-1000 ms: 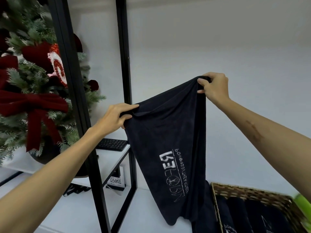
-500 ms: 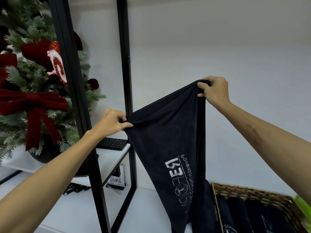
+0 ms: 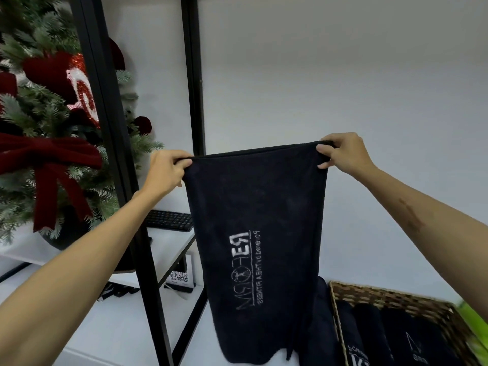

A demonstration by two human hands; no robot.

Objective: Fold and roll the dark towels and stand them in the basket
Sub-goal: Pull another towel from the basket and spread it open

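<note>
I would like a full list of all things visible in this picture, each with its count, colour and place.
held towel: one, dark, hanging flat in the middle, white print on it
basket: one, brown wicker, bottom right
rolled towels: several, dark, standing in the basket
frame: black metal posts, left and centre
tree: one, green with red ornaments and a red bow, far left
keyboard: one, black, on the white shelf behind the frame
QR sign: one, white, under that shelf
left hand: pinching the held towel's top left corner
right hand: pinching the top right corner
</note>
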